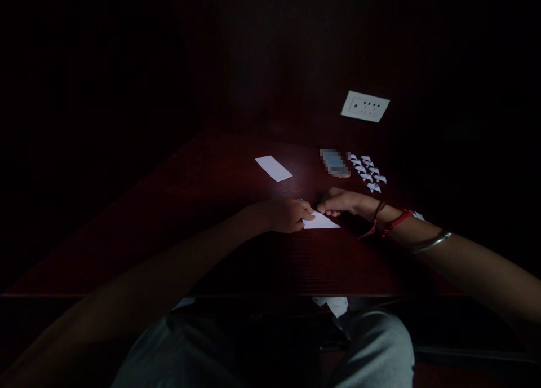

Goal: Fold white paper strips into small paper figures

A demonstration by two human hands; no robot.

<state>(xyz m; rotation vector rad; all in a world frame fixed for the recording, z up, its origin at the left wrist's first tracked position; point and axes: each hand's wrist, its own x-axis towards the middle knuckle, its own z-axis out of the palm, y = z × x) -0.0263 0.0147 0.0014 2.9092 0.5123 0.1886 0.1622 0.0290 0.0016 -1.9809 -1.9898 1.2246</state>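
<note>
A folded piece of white paper (322, 221) lies on the dark red table, its visible part tapering to a point at the right. My left hand (291, 214) is closed over its left end, thumb on top, and wears a ring. At the paper's upper edge, my right hand (340, 201) has its fingers curled together, thumb and fingertips at the edge. Part of the paper is hidden under my left hand. Red and dark bracelets and a silver bangle (433, 242) circle my right wrist and forearm.
A flat white paper strip (274, 168) lies farther back on the table (177, 219). To its right are a blurred phone-like object (335, 162) and several small folded white paper pieces (367, 172). A white socket plate (366, 106) is on the back wall. The room is very dark.
</note>
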